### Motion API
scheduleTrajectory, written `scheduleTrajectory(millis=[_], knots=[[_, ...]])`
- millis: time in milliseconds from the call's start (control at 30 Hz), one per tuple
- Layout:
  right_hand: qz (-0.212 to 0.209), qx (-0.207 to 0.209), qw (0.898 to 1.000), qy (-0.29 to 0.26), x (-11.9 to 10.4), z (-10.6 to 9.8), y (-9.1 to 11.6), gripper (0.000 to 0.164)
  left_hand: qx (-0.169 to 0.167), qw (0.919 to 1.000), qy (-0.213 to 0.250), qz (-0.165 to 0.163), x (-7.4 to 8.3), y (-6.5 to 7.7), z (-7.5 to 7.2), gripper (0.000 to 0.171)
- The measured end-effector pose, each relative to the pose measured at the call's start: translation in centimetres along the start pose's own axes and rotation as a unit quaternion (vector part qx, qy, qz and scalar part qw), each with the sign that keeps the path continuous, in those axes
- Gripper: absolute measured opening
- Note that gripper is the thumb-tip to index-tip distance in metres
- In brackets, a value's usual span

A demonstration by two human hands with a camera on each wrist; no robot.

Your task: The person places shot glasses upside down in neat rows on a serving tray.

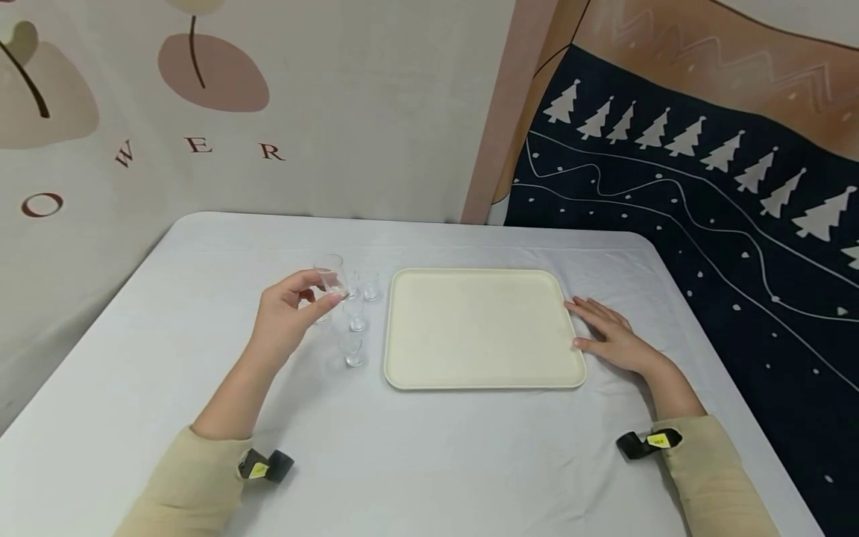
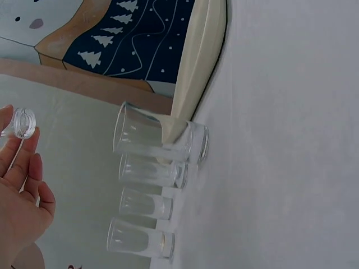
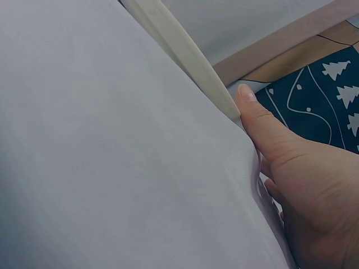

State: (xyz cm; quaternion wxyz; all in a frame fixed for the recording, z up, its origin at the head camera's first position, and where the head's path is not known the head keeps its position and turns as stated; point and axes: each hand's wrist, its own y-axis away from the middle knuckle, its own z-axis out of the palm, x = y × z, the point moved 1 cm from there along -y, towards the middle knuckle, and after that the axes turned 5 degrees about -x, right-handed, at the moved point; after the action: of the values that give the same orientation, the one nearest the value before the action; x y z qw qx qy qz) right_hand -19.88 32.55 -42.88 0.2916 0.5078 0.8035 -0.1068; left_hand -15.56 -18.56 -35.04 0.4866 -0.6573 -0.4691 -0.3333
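Note:
My left hand [image 1: 285,317] pinches a small clear shot glass [image 1: 332,274] between thumb and fingers, raised over the table. In the left wrist view the thick base of this shot glass [image 2: 24,123] shows at the left edge. Below and beside it, several like glasses [image 1: 353,350] stand upright in a loose group left of a cream rectangular tray [image 1: 483,328]. The right hand [image 1: 614,339] lies at the tray's right edge, its fingers extended and touching the rim. In the right wrist view the thumb [image 3: 252,109] meets the end of the tray [image 3: 193,59].
A white cloth [image 1: 456,462] covers the table, with wrinkles near the right forearm. Behind stands a pale wall [image 1: 369,112] with printed letters. A dark hanging with white trees [image 1: 671,261] borders the table's right side.

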Motion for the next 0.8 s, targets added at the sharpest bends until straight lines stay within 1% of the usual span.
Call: scheduleTrajectory(millis=[167, 300, 500, 700, 800], knots=[[-0.004, 0.003, 1.000, -0.002, 0.1, 0.1, 0.1, 0.068, -0.013, 0.9996, 0.017, 0.019, 0.8, -0.1, 1.5, 0.022], [-0.007, 0.003, 1.000, -0.004, 0.0, 0.1, 0.1, 0.068, -0.025, 0.9989, 0.031, 0.027, 1.1, -0.1, 2.6, 0.022], [-0.013, 0.006, 1.000, -0.006, 0.0, 0.1, 0.1, 0.068, -0.045, 0.9977, 0.042, 0.029, 1.3, -0.2, 4.5, 0.023], [-0.015, 0.009, 1.000, -0.007, 0.2, 0.3, -0.1, 0.069, -0.070, 0.9945, 0.060, 0.050, 1.4, -0.4, 6.5, 0.026], [-0.012, 0.009, 1.000, -0.006, 0.3, 0.3, -0.1, 0.070, -0.085, 0.9925, 0.068, 0.055, 1.3, -0.6, 7.5, 0.026]])
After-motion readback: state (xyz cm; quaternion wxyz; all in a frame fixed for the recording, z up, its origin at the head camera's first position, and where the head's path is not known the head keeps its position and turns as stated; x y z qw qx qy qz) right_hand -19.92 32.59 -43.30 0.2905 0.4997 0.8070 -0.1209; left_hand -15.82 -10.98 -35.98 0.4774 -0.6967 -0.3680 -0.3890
